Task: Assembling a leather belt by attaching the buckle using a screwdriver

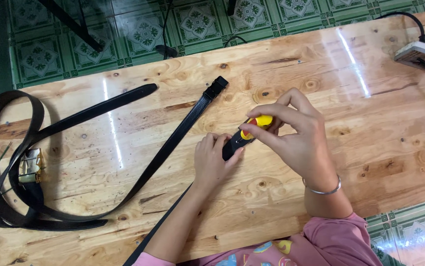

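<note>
A small tool with a yellow, red and black handle [253, 129] stands tilted over the wooden table [291, 74]. My right hand [296, 133] grips the handle's top, fingers curled round it. My left hand [213, 160] holds the black lower end of the tool pressed down on the table, where a black belt strap [173, 140] passes under my fingers. That strap runs diagonally up to a black clasp end [216, 87]. A second black belt [5, 162] lies looped at the left, with a gold-coloured buckle [30, 166] in it.
A white power strip [422, 51] with black cables sits at the table's far right corner. Green patterned floor tiles [143, 29] show beyond the far edge, with a dark stand leg [72, 24]. A silver bangle [323, 189] is on my right wrist.
</note>
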